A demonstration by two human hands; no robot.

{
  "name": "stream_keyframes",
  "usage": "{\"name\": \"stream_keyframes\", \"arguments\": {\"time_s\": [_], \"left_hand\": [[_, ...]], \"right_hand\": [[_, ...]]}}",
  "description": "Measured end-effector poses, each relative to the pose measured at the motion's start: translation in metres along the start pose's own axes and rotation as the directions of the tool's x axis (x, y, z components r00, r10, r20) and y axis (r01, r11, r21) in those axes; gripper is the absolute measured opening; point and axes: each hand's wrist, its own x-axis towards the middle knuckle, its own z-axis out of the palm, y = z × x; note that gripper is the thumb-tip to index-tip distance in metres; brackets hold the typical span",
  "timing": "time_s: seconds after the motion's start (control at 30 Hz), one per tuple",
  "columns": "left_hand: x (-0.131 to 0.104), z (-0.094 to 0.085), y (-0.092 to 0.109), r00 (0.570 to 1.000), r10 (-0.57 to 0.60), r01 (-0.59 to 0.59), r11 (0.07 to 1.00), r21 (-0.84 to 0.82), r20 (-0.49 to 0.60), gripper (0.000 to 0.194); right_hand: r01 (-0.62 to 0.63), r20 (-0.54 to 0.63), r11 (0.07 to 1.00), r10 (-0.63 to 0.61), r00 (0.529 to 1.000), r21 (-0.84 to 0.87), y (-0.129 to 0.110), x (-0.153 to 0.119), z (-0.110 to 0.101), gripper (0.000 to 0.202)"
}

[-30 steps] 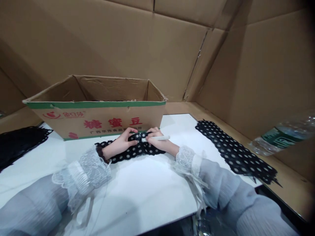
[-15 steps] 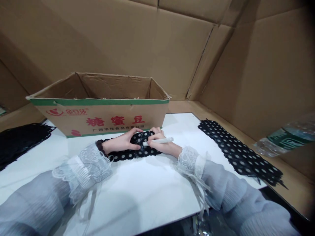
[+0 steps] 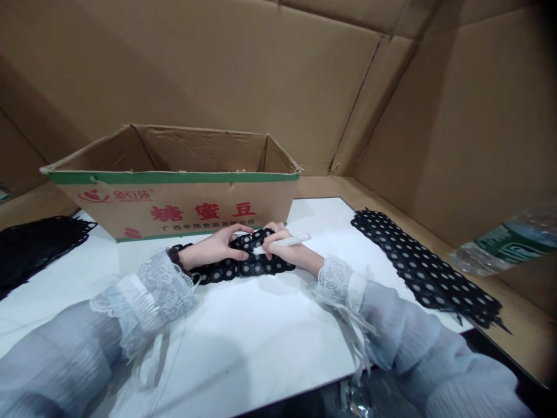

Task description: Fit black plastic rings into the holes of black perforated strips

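Observation:
A black piece of fabric with rows of pale round dots [image 3: 261, 264] lies on the white board in front of me. My left hand [image 3: 215, 247] grips its left part, thumb on the near side and fingers curled over the far side, their tips partly hidden. In my right hand [image 3: 282, 247] is a slim white pen [image 3: 296, 240], pinched between thumb and fingers. The pen's tip points left and down onto the dotted fabric, close to my left thumb. Some fingers of the right hand rest on the fabric's far edge.
An open cardboard box [image 3: 174, 194] stands just behind my hands. On the right lies a stack of dotted black strips [image 3: 426, 267], with a plastic bottle [image 3: 509, 244] beyond it. A black pile [image 3: 39, 249] sits at left. Cardboard walls [image 3: 304, 87] enclose the white board [image 3: 209, 360].
My right hand and the pen have shifted slightly, with the pen's back end a little higher and further right. The fabric shows more of its right part. My left hand stays nearly in place.

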Motion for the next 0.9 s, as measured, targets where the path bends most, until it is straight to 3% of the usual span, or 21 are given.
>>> {"name": "stream_keyframes", "arguments": {"time_s": [0.13,0.4,0.63,0.9], "left_hand": [[0.001,0.000,-0.001,1.000,0.002,0.000,0.993,-0.118,0.018,0.064],[-0.001,0.006,0.002,0.998,-0.032,0.022,0.982,-0.187,-0.052,0.067],[0.000,0.014,-0.004,0.986,-0.010,-0.001,0.998,-0.064,-0.166,0.061],[0.001,0.010,-0.008,0.981,-0.025,0.020,0.999,-0.030,-0.194,0.058]], "right_hand": [[-0.003,0.001,0.999,0.003,1.000,0.045,0.001,0.001,0.000,0.023],[0.005,-0.054,0.993,-0.012,0.998,-0.119,-0.001,0.000,0.007,0.024],[-0.009,-0.233,0.943,-0.073,0.970,-0.333,0.002,0.000,0.024,0.022],[0.027,-0.297,0.873,-0.195,0.935,-0.487,0.001,0.003,0.021,0.025]]}}
